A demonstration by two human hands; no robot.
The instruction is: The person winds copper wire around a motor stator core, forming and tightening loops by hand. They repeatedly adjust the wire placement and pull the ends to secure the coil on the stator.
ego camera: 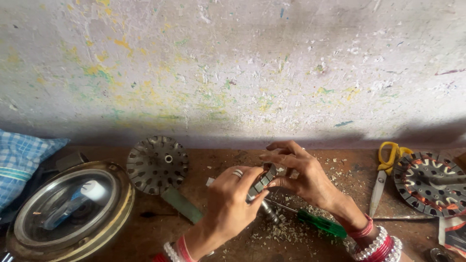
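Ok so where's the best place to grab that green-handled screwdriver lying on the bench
Take the green-handled screwdriver by its handle, coming from the near right, beside the right hand's wrist. The handle is the thick part lying bare on the bench; the thin shaft runs up-left under both hands and the slotted metal core they hold.

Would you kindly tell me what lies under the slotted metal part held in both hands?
Beneath the slotted metal part lie a green-handled screwdriver and pale scraps; the hands hide the rest.

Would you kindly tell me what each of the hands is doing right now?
Left hand: closed on the round slotted metal motor core.
Right hand: fingers curled, gripping the same core's far side.
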